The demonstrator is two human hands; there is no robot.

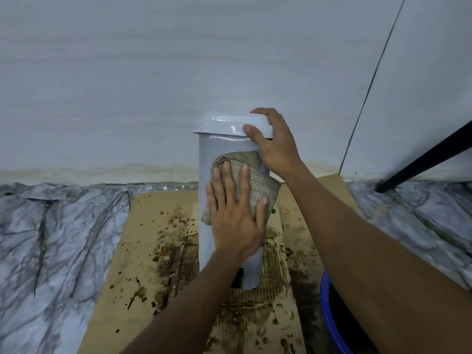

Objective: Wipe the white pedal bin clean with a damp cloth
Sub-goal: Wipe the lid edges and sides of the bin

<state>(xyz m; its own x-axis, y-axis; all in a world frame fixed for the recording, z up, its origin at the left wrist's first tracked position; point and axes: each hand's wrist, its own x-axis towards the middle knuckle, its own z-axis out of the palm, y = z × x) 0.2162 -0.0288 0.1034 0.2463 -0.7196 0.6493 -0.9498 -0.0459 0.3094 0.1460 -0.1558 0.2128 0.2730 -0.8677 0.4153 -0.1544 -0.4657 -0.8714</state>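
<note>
Head | left hand flat, pressing cloth on bin | right hand gripping closed lid | basin: dark inside

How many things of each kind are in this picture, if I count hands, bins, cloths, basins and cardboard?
Hands: 2 (left hand, right hand)
Pedal bin: 1
Cloth: 1
Blue basin: 1
Cardboard: 1
Total: 6
</note>
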